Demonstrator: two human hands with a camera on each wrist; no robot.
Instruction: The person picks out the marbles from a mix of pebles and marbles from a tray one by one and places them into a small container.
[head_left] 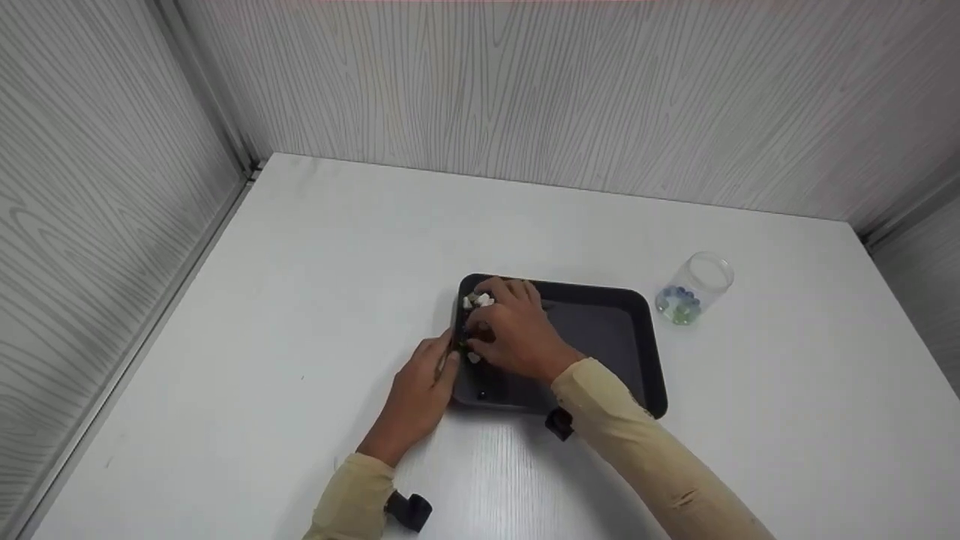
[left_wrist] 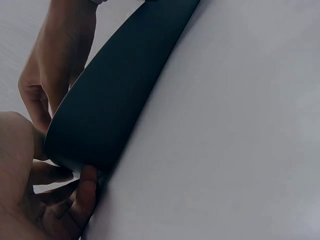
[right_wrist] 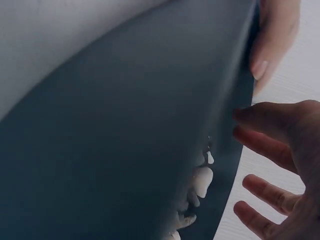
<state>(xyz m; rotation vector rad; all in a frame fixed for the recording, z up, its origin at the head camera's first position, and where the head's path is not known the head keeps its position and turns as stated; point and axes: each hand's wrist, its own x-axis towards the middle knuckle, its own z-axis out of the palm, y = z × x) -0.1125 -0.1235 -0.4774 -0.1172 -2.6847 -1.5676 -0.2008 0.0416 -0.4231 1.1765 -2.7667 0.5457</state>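
A dark rectangular tray lies on the table, its left side gripped by my left hand. In the left wrist view, curled fingers of that hand touch the tray's outer wall near a corner. My right hand reaches over the tray's left end, above white stones and small dark pieces along the wall. In the right wrist view, its fingers are spread, with thumb and forefinger close together at the wall; nothing shows between them. Pale stones lie in a line along the tray's inner edge.
A clear glass jar with blue and green glass beads stands to the right of the tray. The white table is bounded by grey wood-grain panels at the back and sides.
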